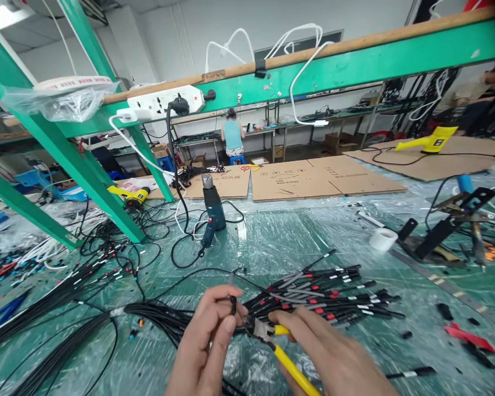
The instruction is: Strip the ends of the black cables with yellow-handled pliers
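My left hand [206, 344] is closed in a pinch on a thin black cable [233, 304] near the bottom centre. My right hand [334, 357] grips yellow-handled pliers [280, 352], whose metal jaws point left towards the pinched cable. Just behind both hands a bundle of black cables [325, 294] with red and white sleeves fans out to the right over the green mat [280, 242].
A blue heat gun [212, 212] stands upright mid-bench, corded to a white power strip [165, 100] on the green frame. More black cables [66, 286] lie left. A white tape roll [383, 238], black brackets [445, 225] and cardboard sheets [313, 179] sit behind. A person sits far back.
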### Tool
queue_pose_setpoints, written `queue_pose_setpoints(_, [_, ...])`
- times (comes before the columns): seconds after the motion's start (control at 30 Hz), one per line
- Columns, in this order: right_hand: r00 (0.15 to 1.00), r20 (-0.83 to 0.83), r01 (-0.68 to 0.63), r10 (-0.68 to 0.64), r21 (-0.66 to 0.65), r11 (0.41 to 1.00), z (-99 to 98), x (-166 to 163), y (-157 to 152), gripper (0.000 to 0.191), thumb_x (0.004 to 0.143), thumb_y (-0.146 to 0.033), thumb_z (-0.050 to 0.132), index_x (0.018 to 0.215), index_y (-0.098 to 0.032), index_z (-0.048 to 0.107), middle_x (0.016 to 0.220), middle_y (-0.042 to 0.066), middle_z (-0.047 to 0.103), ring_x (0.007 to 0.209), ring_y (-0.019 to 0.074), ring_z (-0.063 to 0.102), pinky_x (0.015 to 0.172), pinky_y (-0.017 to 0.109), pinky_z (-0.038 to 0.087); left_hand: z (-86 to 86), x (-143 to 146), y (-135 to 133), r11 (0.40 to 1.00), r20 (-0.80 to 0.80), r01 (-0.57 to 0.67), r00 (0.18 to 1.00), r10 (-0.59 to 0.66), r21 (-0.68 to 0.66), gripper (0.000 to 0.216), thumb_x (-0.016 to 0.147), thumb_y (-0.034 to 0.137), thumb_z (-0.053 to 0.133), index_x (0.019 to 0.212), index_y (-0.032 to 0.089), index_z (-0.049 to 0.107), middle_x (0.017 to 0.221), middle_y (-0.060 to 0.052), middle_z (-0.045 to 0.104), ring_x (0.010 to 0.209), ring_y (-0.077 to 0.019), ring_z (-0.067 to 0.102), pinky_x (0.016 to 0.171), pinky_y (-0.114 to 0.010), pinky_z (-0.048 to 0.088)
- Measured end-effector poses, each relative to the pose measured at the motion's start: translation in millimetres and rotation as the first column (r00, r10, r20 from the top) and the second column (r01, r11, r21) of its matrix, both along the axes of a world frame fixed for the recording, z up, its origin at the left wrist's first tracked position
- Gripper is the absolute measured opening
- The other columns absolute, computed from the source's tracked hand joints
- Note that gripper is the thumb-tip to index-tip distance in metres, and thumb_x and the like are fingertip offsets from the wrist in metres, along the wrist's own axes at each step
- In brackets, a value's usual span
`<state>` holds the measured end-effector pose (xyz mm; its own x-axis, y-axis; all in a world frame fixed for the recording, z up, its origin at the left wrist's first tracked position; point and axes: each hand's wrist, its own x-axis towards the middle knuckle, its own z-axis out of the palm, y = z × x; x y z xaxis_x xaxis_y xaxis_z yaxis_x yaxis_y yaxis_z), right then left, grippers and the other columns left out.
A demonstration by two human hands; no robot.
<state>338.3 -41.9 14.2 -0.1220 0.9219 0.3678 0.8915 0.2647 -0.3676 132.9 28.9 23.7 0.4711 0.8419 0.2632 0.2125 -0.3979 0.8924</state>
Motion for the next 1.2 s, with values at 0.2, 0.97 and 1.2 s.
queue_pose_setpoints(0.2, [0.999, 0.043, -0.020, 0.019, 0.042, 0.999, -6.8, 0, 4, 0.057, 0.065, -0.012, 0.062, 0.121, -0.020, 0.060, 0.109, 0.011, 0.070, 0.092, 0.0286, 0.070, 0.069, 0.037, 0.061, 2.7, 2, -3, 0.998, -0.028, 0.010, 1.000, -0.008, 0.061, 0.024, 0.102, 0.024, 0.038, 0.100, 0.021, 0.061, 0.123, -0.009, 0.050, 0.118, -0.0176, 0.051, 0.096, -0.022, 0.043])
queue_pose_setpoints(0.97, [0.999, 0.042, -0.023, 0.021, 0.040, 0.999, -2.1, 1, -1, 0.059, 0.064, -0.013, 0.065, 0.123, -0.019, 0.061, 0.110, 0.012, 0.071, 0.090, 0.0285, 0.071, 0.069, 0.038, 0.062, 1.0, 4, -5, 0.996, -0.086, 0.006, 0.996, 0.001, 0.084, 0.019, 0.101, 0.023, 0.038, 0.099, 0.021, 0.057, 0.127, -0.009, 0.045, 0.117, -0.0169, 0.052, 0.095, -0.022, 0.044])
queue_pose_setpoints(1.2, [1.000, -0.016, -0.011, 0.010, -0.038, 0.999, -0.9, -1, -2, 0.056, 0.071, -0.012, 0.061, 0.126, -0.022, 0.059, 0.113, 0.009, 0.069, 0.094, 0.0266, 0.070, 0.075, 0.039, 0.061, 2.0, 3, -5, 0.990, -0.120, 0.019, 0.993, -0.001, 0.142, 0.020, 0.100, 0.022, 0.039, 0.094, 0.020, 0.058, 0.123, -0.010, 0.050, 0.112, -0.0190, 0.054, 0.097, -0.028, 0.044])
